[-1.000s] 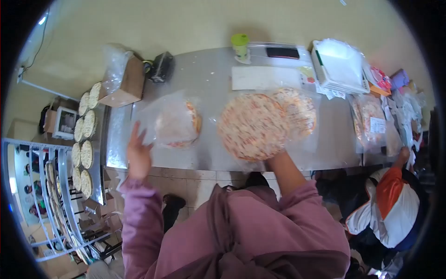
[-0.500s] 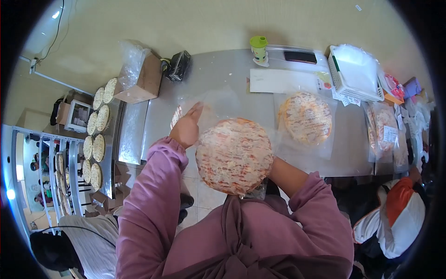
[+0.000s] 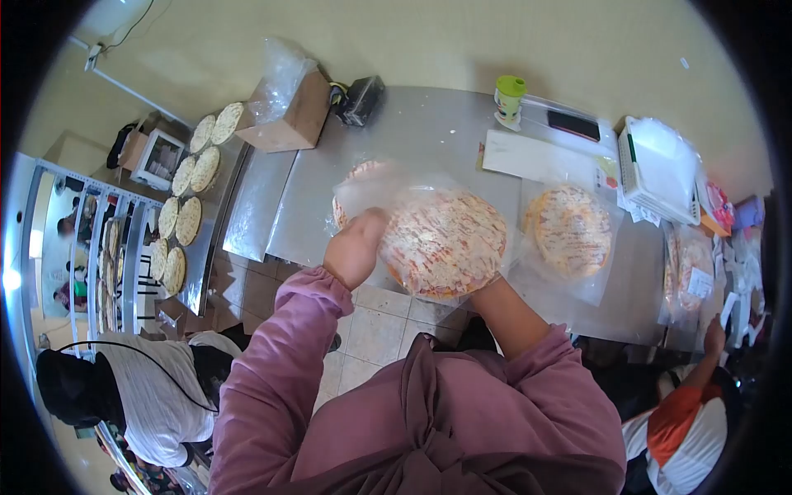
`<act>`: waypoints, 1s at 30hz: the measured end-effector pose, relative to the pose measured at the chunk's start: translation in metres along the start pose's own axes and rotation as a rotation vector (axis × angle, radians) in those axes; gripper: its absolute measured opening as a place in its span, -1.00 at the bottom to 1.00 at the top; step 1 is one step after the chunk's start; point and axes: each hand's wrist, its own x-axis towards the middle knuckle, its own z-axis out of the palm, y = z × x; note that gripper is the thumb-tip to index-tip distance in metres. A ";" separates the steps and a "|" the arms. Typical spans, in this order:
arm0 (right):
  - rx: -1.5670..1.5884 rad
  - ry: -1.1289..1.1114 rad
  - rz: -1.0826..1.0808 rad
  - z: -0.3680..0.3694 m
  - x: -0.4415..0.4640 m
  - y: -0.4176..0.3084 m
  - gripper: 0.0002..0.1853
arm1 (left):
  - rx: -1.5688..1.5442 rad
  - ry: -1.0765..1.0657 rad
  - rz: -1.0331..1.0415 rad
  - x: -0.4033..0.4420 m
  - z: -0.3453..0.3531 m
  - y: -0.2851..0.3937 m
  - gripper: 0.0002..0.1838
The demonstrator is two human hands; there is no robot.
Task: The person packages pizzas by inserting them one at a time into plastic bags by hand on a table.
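Pizza (image 3: 445, 243) with clear plastic around it is in front of us, at the near edge of the metal table (image 3: 412, 124), and our right hand (image 3: 488, 289) is under its right near side. The fingers of this hand are hidden below, so we cannot tell how far open they are; we see only that the hand supports from beneath. Our left hand (image 3: 355, 247) is at the left edge of the pizza, with fingers bent inward, but their tips are hidden and we cannot tell if they pinch the plastic. Behind this hand, a second pizza (image 3: 363, 183) lies on the table, partly under cloudy plastic. To our right lies a wrapped pizza (image 3: 573, 231), and farther right are packed pizzas (image 3: 685, 268) with a white label. Toward the wall we see a green-lidded cup (image 3: 509, 101), a dark phone (image 3: 573, 125), a white board (image 3: 536, 157) and a white basket (image 3: 631, 177)
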 end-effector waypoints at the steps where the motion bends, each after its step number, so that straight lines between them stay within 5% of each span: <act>1: 0.123 -0.069 0.021 0.000 0.000 0.001 -0.31 | -0.023 0.057 -0.148 -0.004 0.000 0.001 -0.65; 5: 0.043 0.025 -0.002 -0.010 0.006 0.007 -0.39 | 0.078 0.079 -0.324 -0.016 0.011 -0.009 -0.91; 8: 0.109 0.091 0.016 -0.016 0.023 0.013 -0.40 | -0.008 0.094 -0.308 -0.025 0.010 0.002 -0.91; 10: 0.244 -0.153 0.133 0.005 0.034 0.025 -0.38 | -0.050 0.101 -0.310 -0.029 0.012 0.010 -0.91; 17: 0.274 -0.046 0.082 -0.039 0.077 0.052 -0.36 | -0.394 0.200 -0.373 -0.035 0.030 0.039 -0.86; 20: 0.282 -0.282 0.007 -0.025 0.067 0.053 -0.33 | -0.495 0.176 -0.425 -0.042 0.033 0.047 -0.83; 22: 0.042 0.129 -0.021 0.010 0.052 0.035 -0.37 | -0.524 0.156 -0.454 -0.048 0.031 0.048 -0.82; 25: -0.025 0.088 0.202 -0.009 0.046 0.007 -0.44 | -0.630 0.097 -0.529 -0.057 0.030 0.050 -0.82; 28: -0.197 -0.043 0.056 -0.017 0.035 0.011 -0.48 | -0.637 0.124 -0.451 -0.056 0.031 0.055 -0.83; 30: -0.276 0.088 0.026 -0.023 0.032 0.029 -0.54 | -0.590 0.191 -0.347 -0.051 0.028 0.060 -0.85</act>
